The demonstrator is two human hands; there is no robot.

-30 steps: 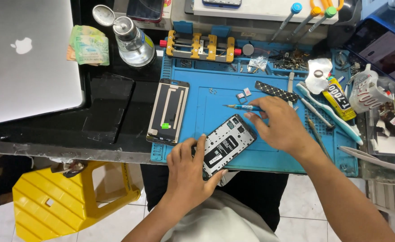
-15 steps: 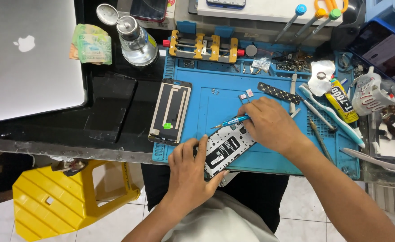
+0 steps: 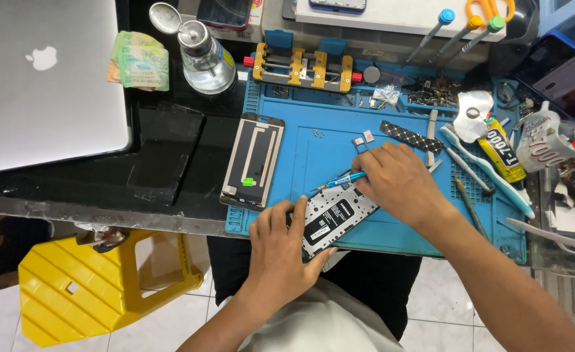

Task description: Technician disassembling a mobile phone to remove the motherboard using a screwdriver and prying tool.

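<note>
An opened phone body (image 3: pixel 334 218) lies tilted at the front edge of a blue work mat (image 3: pixel 320 140), its inner parts facing up. My left hand (image 3: pixel 281 251) presses down on its near end and holds it steady. My right hand (image 3: pixel 401 179) grips a slim blue screwdriver (image 3: pixel 341 181), whose tip rests at the phone's upper left edge. A detached screen panel (image 3: pixel 253 161) lies flat on the mat's left side, apart from both hands.
A closed silver laptop (image 3: pixel 43 85), folded banknotes (image 3: pixel 139 60) and a glass bottle (image 3: pixel 204 55) sit at the left. A clamp jig (image 3: pixel 304 68), a glue tube (image 3: pixel 501 148), a toothbrush (image 3: pixel 486 171) and screwdrivers (image 3: pixel 457 29) crowd the back and right. A yellow stool (image 3: pixel 98 287) stands below.
My right hand has slid the screwdriver down and left, from above the phone onto its upper edge. My left hand and the phone have stayed put.
</note>
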